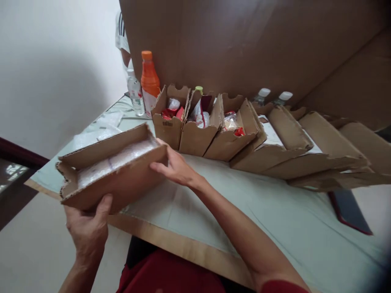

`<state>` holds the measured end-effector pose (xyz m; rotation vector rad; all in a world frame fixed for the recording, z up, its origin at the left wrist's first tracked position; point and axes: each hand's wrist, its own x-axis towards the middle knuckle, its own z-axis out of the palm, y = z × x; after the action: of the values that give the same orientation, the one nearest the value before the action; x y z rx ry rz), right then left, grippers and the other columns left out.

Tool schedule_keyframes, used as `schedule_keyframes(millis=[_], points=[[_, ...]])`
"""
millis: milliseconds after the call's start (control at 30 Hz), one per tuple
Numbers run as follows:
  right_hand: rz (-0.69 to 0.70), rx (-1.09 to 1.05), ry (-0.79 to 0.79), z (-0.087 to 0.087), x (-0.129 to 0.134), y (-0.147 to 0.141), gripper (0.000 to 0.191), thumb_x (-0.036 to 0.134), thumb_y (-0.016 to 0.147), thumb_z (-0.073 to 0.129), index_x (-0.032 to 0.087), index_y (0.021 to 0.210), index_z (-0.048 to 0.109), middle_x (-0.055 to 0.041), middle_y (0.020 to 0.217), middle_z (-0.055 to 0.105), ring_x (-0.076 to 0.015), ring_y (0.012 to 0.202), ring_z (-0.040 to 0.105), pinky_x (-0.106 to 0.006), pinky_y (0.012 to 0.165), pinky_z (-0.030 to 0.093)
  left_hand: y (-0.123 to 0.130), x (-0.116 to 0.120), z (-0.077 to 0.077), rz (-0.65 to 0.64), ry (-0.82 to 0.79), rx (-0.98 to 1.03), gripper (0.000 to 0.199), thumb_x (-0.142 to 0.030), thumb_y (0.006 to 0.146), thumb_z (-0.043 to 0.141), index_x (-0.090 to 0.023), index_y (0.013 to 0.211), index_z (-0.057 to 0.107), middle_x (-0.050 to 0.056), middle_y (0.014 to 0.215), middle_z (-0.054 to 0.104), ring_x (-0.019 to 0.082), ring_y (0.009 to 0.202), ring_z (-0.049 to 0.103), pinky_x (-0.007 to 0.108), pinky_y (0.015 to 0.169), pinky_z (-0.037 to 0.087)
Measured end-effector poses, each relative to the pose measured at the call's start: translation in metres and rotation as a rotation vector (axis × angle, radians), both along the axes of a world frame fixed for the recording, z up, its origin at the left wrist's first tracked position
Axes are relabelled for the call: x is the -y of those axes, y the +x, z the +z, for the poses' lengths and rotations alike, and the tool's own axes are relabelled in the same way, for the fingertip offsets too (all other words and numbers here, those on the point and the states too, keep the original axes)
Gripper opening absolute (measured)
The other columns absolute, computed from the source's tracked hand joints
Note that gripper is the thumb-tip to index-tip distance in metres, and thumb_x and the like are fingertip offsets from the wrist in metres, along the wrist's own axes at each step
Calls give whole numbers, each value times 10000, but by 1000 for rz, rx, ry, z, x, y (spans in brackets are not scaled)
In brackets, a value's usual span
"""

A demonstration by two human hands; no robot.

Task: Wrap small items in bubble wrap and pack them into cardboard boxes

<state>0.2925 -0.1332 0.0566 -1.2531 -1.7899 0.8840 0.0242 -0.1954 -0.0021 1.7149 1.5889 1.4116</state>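
Observation:
Between my hands is an open-topped cardboard box (131,175), tilted above the front left of the table. Inside it lies something in bubble wrap (116,160); what is wrapped cannot be made out. My left hand (88,224) grips the box's near left end from below, thumb on the side wall. At the box's right end, my right hand (174,165) is closed around the corner, its thumb on the near wall. Just beyond it stands a cardboard box with red packets (169,122).
More boxes of packets (210,138) continue the row to the right, where several tilt over (305,150). An orange bottle (149,81) and a clear bottle (135,95) stand behind. Bubble wrap (97,132) lies on the table (195,203). A person's sleeve (121,32) shows at the back.

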Motion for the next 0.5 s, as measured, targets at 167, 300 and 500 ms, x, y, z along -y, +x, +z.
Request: schedule_keyframes(millis=[167, 300, 500], points=[[-38, 105, 105, 1, -77, -40, 723, 432, 967, 541, 143, 1591, 320, -156, 1642, 406, -280, 1522, 378, -483, 1276, 278, 30, -20, 1, 92, 52, 159, 963, -348, 904, 709, -290, 1654, 107, 143, 1731, 214, 339, 1564, 323, 552, 1278, 298], [-143, 203, 100, -6, -95, -50, 705, 329, 1003, 455, 9, 1600, 257, -226, 1701, 241, -262, 1600, 208, -439, 1321, 151, 53, -40, -14, 27, 124, 44, 1014, -330, 916, 689, -334, 1657, -3, 110, 1767, -42, 321, 1632, 71, 544, 1308, 189], [-104, 171, 89, -68, -43, -20, 619, 302, 968, 552, 137, 1553, 433, -188, 1658, 368, -263, 1551, 338, -467, 1282, 282, 78, -93, -22, 17, 133, -28, 995, -261, 882, 675, -252, 1657, 52, 164, 1756, -7, 332, 1632, 33, 574, 1299, 171]])
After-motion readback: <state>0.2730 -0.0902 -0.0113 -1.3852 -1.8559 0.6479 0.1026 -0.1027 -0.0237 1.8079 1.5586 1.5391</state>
